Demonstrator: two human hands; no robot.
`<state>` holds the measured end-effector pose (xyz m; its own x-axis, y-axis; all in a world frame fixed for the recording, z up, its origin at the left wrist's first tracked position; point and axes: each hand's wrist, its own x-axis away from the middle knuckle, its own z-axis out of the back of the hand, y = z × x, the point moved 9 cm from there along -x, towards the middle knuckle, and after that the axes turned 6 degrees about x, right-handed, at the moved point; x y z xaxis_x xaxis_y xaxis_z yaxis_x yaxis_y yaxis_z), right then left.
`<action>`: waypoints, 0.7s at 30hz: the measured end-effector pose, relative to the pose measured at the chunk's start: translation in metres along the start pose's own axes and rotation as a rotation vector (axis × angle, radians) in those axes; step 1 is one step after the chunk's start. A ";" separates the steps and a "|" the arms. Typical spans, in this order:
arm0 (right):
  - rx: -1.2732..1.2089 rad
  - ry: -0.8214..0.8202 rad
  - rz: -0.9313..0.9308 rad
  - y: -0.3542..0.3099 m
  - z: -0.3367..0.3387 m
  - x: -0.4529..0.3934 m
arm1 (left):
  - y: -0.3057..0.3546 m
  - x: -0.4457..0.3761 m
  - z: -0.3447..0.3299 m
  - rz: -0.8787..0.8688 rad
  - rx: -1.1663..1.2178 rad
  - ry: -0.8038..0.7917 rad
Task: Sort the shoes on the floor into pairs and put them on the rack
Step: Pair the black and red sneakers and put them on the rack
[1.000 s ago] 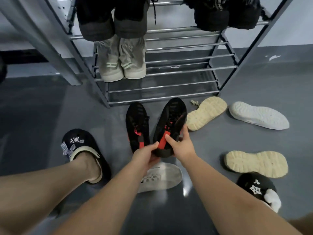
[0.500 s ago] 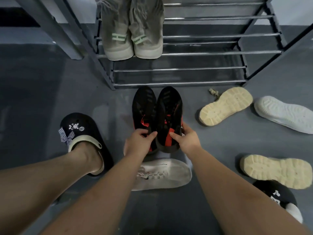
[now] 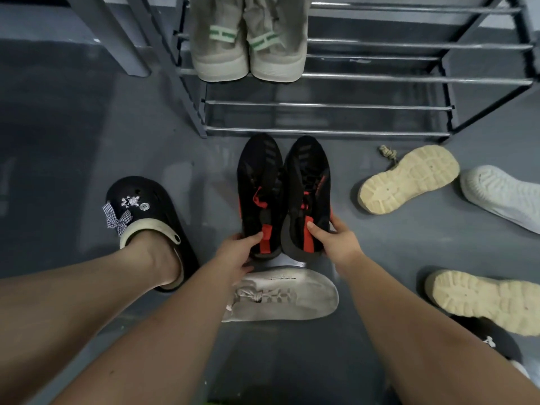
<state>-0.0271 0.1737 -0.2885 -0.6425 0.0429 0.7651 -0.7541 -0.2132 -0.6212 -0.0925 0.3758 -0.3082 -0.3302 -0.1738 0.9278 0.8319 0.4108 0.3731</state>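
Note:
Two black sneakers with red heel tabs stand side by side, toes toward the rack. My left hand [image 3: 238, 252] grips the heel of the left black sneaker [image 3: 258, 185]. The heel of the right black sneaker [image 3: 309, 182] is held by my right hand [image 3: 336, 241]. The metal shoe rack [image 3: 350, 105] stands just beyond them, its lowest tier bare. A pair of beige sneakers [image 3: 248, 48] sits on a higher tier at the left. On the floor lie a grey sneaker [image 3: 289, 296] on its side, two cream-soled shoes [image 3: 409, 179] [image 3: 485, 299] and a white-soled shoe [image 3: 505, 194].
My left foot wears a black clog [image 3: 152, 217] with charms and a bow, planted left of the sneakers. Another black clog [image 3: 491, 337] shows at the lower right, partly hidden by my arm. A grey post [image 3: 117, 39] stands left of the rack. The floor is dark grey.
The two black sneakers have been brought together, upright and parallel, from a splayed position. My view has dropped lower and closer to the rack's bottom tiers.

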 end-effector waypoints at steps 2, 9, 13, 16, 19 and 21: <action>-0.049 -0.028 -0.005 -0.004 -0.004 0.001 | -0.002 0.002 -0.003 0.044 0.099 -0.039; 0.091 0.129 0.048 -0.015 0.024 -0.002 | -0.005 0.003 -0.002 0.064 0.185 -0.049; 0.162 0.046 0.012 -0.002 0.012 -0.005 | -0.008 -0.001 -0.001 0.061 0.187 -0.043; 0.220 0.014 -0.005 0.004 0.007 -0.004 | -0.009 -0.004 -0.001 0.071 0.186 -0.044; 0.204 0.011 -0.103 0.012 0.004 -0.005 | -0.008 -0.006 -0.001 0.065 0.183 -0.047; 0.147 0.003 -0.187 0.022 0.000 -0.006 | -0.007 -0.005 -0.002 0.052 0.177 -0.041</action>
<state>-0.0397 0.1690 -0.3066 -0.4937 0.0980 0.8641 -0.8323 -0.3415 -0.4368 -0.0960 0.3722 -0.3151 -0.3100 -0.1132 0.9440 0.7581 0.5698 0.3173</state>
